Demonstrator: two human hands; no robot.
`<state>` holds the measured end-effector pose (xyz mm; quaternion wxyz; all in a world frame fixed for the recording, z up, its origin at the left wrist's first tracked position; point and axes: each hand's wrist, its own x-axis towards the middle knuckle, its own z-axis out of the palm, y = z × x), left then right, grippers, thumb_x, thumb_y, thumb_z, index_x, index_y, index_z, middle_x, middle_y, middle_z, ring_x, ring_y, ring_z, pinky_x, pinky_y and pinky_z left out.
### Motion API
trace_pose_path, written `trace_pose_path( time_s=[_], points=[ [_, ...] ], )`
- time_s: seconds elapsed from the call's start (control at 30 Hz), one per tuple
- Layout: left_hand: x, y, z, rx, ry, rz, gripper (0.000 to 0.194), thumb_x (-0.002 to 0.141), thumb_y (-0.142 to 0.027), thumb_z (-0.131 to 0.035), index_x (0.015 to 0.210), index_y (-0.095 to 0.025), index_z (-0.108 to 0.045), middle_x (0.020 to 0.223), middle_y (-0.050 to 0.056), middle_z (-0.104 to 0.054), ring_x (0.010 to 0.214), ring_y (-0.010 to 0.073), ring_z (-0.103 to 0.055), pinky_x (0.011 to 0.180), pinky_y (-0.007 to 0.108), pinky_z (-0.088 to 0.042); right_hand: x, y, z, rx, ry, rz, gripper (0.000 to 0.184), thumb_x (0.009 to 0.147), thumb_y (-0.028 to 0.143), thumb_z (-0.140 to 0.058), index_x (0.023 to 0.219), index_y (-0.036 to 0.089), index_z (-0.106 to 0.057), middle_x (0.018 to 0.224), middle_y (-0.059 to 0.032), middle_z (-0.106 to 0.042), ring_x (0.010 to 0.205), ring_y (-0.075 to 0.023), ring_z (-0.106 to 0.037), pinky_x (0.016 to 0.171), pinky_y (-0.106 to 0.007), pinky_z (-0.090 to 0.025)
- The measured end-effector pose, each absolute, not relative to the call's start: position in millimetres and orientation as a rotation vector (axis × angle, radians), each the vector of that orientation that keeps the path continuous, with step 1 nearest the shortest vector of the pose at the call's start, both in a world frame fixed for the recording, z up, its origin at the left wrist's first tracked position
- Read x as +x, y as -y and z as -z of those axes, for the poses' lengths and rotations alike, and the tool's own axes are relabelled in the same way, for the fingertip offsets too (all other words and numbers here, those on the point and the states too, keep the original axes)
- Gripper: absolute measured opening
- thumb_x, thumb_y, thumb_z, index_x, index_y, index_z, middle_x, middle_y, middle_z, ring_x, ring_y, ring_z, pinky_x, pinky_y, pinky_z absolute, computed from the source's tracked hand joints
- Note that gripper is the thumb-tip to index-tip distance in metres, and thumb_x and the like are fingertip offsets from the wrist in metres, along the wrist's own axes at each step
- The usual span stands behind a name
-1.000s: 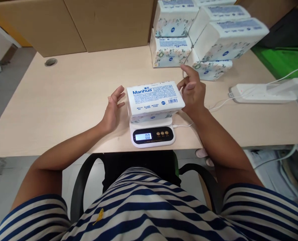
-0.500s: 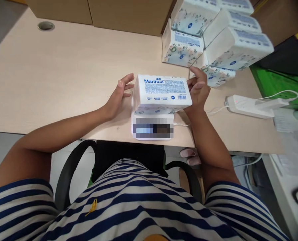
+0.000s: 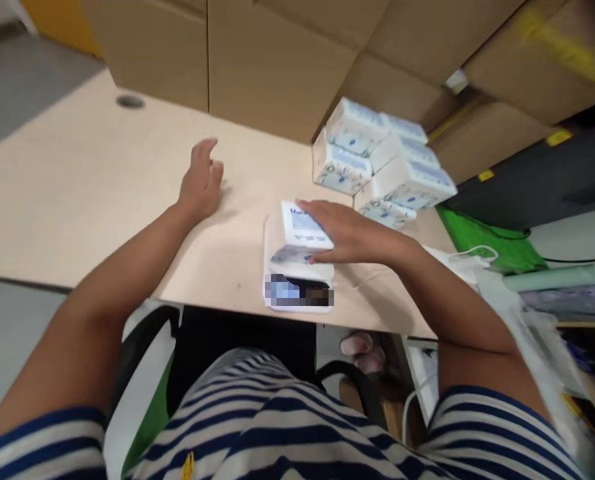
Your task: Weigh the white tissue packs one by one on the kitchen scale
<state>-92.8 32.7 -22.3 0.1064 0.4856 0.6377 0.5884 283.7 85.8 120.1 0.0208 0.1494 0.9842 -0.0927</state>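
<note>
A white tissue pack (image 3: 297, 230) with blue print rests on a flat white device (image 3: 322, 272) that looks like a small scale; its display is pixelated. My right hand (image 3: 350, 233) grips the pack from its right side, fingers over the top far edge and thumb at the near edge. Off to the left, my left hand (image 3: 202, 181) hovers over the tabletop with bent fingers apart, holding nothing. More tissue packs (image 3: 355, 130) of the same kind are stacked beyond my right hand.
Brown cardboard boxes (image 3: 272, 60) line the back of the light wooden desk (image 3: 77, 187). A round cable hole (image 3: 130, 101) lies at the far left. To the right are a white power strip (image 3: 460, 265) with a cable and a green item (image 3: 492, 240). Pink slippers (image 3: 357, 343) lie below.
My right hand has moved from beside the pack to a grip over it, and the pack looks turned. The left hand has drawn away to the left. The view has shifted, showing more boxes.
</note>
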Motion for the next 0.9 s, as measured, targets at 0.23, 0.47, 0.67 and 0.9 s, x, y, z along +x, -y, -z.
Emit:
trace_pose_path(
  time_s=[0.23, 0.47, 0.67, 0.9],
  points=[
    [-146.0, -37.9, 20.4, 1.342, -2.028, -1.872, 0.066, 0.106, -0.078, -0.055, 0.135, -0.020, -0.069, 0.165, 0.022, -0.055, 0.168, 0.0400, -0.042, 0.147, 0.063, -0.022, 118.6, -182.0, -127.9, 0.647, -2.973, 0.085, 0.136, 0.075, 0.052, -0.101, 0.185, 0.030, -0.023, 0.180, -0.0181, -0.048, 0.161, -0.0493, -0.050, 0.133, -0.065, -0.043],
    [-132.7, -25.7, 18.2, 1.108, -2.100, -1.969, 0.073, 0.115, -0.078, -0.031, 0.149, -0.019, -0.056, 0.169, 0.024, -0.049, 0.168, 0.0330, -0.044, 0.145, 0.057, -0.030, -53.4, -209.8, -72.4, 0.893, -2.890, 0.109, 0.143, 0.073, 0.047, -0.103, 0.187, 0.024, -0.018, 0.190, -0.0250, -0.031, 0.175, -0.0474, -0.033, 0.141, -0.063, -0.031],
    [-128.4, -20.2, 23.6, 0.982, -2.113, -1.928, 0.067, 0.119, -0.069, -0.028, 0.158, -0.019, -0.048, 0.173, 0.025, -0.046, 0.170, 0.0320, -0.043, 0.145, 0.054, -0.030, -115.1, -225.3, -59.8, 0.856, -2.923, 0.127, 0.135, 0.079, 0.047, -0.098, 0.187, 0.030, -0.018, 0.191, -0.0203, -0.030, 0.175, -0.0450, -0.036, 0.141, -0.064, -0.033],
    [-123.2, -12.7, 20.4, 0.942, -2.142, -1.784, 0.065, 0.120, -0.063, -0.032, 0.164, -0.017, -0.044, 0.181, 0.025, -0.038, 0.170, 0.0351, -0.045, 0.141, 0.054, -0.038, -147.4, -247.3, -57.2, 0.872, -2.893, 0.181, 0.142, 0.071, 0.044, -0.104, 0.186, 0.033, -0.022, 0.193, -0.0197, -0.024, 0.177, -0.0470, -0.031, 0.143, -0.065, -0.029]
  ],
)
